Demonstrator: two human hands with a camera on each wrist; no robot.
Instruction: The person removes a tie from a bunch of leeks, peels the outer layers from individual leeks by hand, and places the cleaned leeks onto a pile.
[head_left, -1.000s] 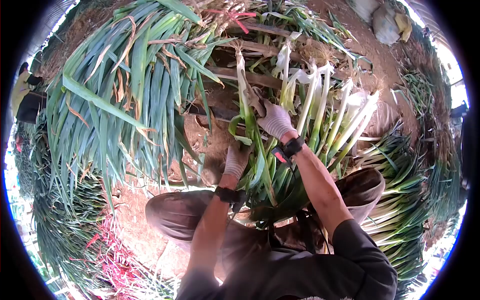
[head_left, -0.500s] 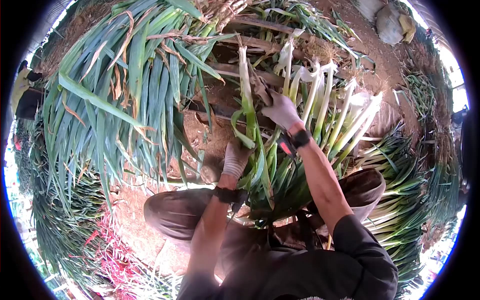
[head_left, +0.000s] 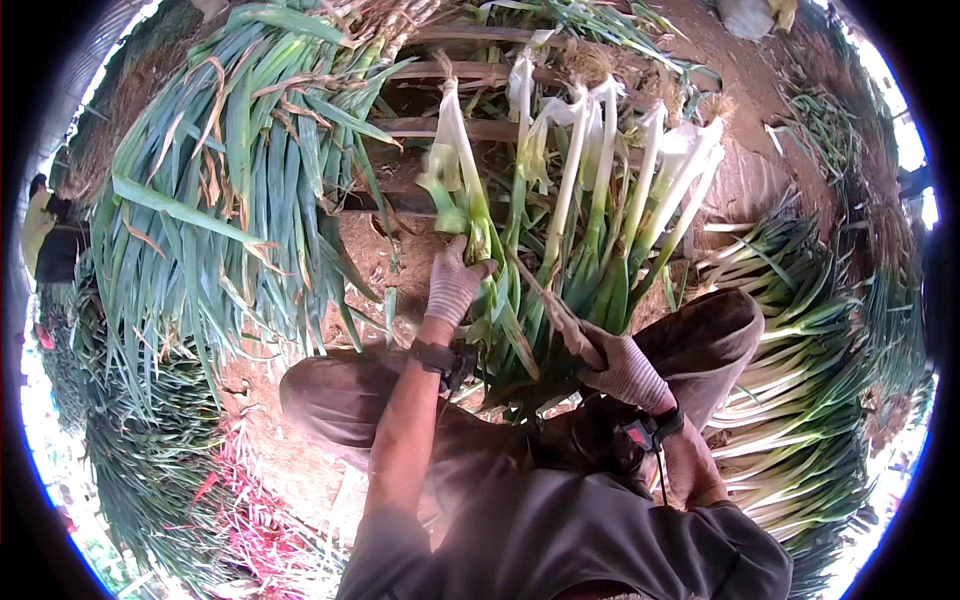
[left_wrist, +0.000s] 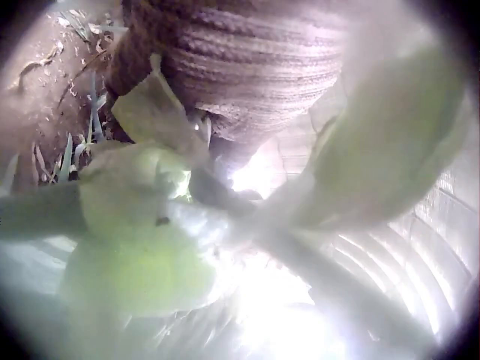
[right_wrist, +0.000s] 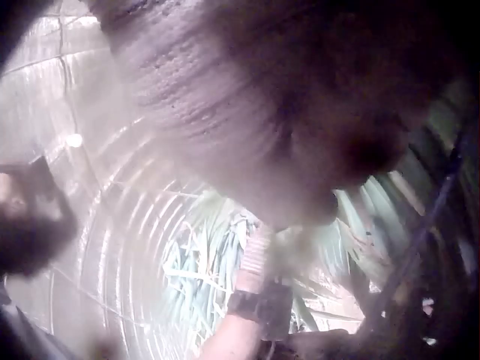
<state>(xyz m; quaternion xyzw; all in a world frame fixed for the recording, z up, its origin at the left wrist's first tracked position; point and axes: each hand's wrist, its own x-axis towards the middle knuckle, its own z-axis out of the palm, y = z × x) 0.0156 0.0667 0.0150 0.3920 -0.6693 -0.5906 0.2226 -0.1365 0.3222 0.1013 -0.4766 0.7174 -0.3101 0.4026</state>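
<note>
My left hand, in a striped glove, grips a leek around its green part. The leek's white shank and roots point away from me, and a loose pale green leaf bends beside it. In the left wrist view, blurred leaves lie close by the glove. Lower right, near my knee, my gloved right hand pinches a long brownish withered leaf, which stretches up toward the leek. The right wrist view has the right glove dark, its fingertips hidden.
Several trimmed leeks lean to the right of the held one, roots away. A big heap of untrimmed leeks lies left, over wooden slats. Cleaned leeks are stacked at right. Red ties lie lower left.
My right hand has pulled down and right from beside the leek toward my knee, drawing the withered leaf. The left hand still grips the leek, whose white shank shows more now.
</note>
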